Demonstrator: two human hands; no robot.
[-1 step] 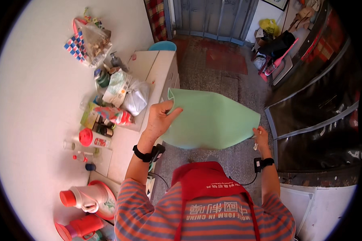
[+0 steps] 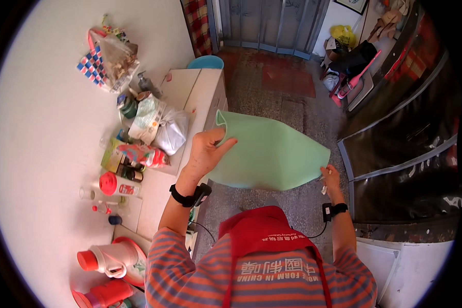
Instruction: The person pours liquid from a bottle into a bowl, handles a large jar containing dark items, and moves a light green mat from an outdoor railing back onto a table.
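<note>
A pale green, flexible sheet (image 2: pixel 272 151) is stretched out in front of my body, above the floor. Its top left corner curls over. My left hand (image 2: pixel 209 149) is closed on the left edge, with the thumb on the near face and the fingers partly hidden behind. At the lower right corner, my right hand (image 2: pixel 331 178) pinches the sheet between its fingers. A small whitish bit (image 2: pixel 324 190) shows by that hand, too small to name. Both wrists wear black straps with small boxes. The sheet sags and bows between the hands.
To the left, a white counter (image 2: pixel 161 187) bears plastic bags (image 2: pixel 171 130), a red-lidded container (image 2: pixel 109 183), bottles and a pink thermos (image 2: pixel 108 260). A blue basin (image 2: pixel 206 62) stands past its far end. Dark plastic curtains (image 2: pixel 400 149) hang at the right; a grey metal door is ahead.
The view has tilted slightly, so the counter things sit a little differently in the picture. Both hands keep hold of the sheet, which has barely moved.
</note>
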